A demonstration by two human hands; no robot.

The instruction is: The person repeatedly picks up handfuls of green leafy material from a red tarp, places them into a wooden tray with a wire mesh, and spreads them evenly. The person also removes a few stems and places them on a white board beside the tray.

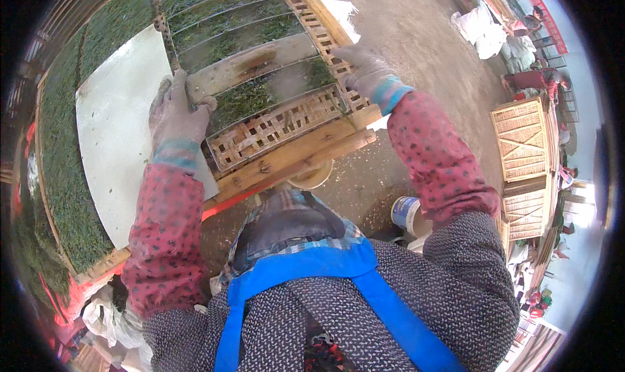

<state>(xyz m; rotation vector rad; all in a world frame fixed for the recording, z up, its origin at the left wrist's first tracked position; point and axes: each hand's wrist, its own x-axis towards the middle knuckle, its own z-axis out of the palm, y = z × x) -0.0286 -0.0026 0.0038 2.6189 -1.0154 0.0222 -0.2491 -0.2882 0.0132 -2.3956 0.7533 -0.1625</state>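
Observation:
A flat frame with thin crosswise dividers (273, 109) lies on a woven bamboo lattice tray (283, 125). Chopped green leaf matter (244, 101) fills several of its strips. A pale, brown-stained slat (288, 54) spans the frame. My gloved left hand (178, 108) is at the frame's left side, its thumb by the slat's left end; its grip is hidden. Over the lattice at the right edge, my gloved right hand (366, 72) is blurred, fingers pointing left. A white sheet (122, 113) lies under and beside my left wrist, on more leaf matter.
A wooden beam (293, 155) edges the tray nearest me. Below it are a round basin (312, 174) and a white-and-blue bucket (407, 213) on the floor. Bamboo racks (520, 140), white sacks (481, 30) and people (532, 81) line the right side.

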